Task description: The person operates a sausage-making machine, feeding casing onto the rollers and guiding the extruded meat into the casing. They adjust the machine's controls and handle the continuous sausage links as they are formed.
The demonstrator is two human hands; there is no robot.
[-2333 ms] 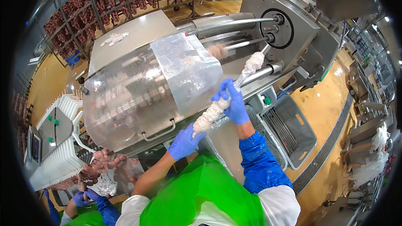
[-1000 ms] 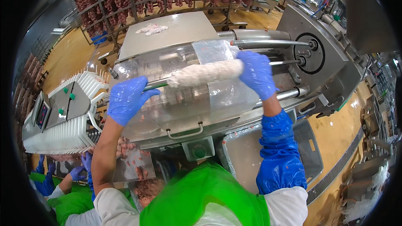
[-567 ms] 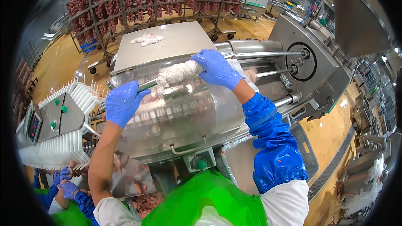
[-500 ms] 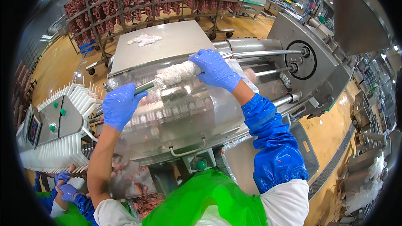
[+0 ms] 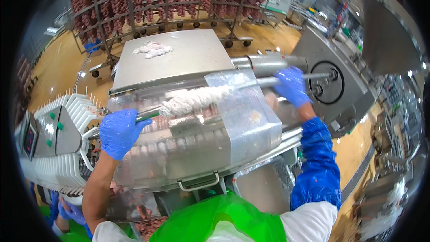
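A long metal stuffing tube [image 5: 268, 81] runs across the machine between my two hands. Whitish, bunched sausage casing [image 5: 195, 100] is gathered around its left-middle part. At the tube's left end, near a green section [image 5: 144, 118], my blue-gloved left hand [image 5: 119, 134] is closed, its thumb stretched toward the casing. My blue-gloved right hand [image 5: 292, 87], a little blurred, wraps the bare tube farther right, apart from the casing. Below the tube lies a clear curved cover [image 5: 188, 141] with a front handle [image 5: 198, 187]; a translucent plastic sheet [image 5: 251, 125] drapes over its right part.
More pale casing [image 5: 152, 49] lies on a steel lid [image 5: 188, 45] behind. Racks of hanging sausages [image 5: 165, 0] stand at the back. White conveyor arms [image 5: 53, 166] are at left, with a co-worker's gloved hands [image 5: 71, 210] below. A steel hopper [image 5: 389, 31] rises at right.
My right hand has slid right along the tube, off the casing, which now shows farther to the right. My left hand keeps its hold at the left end.
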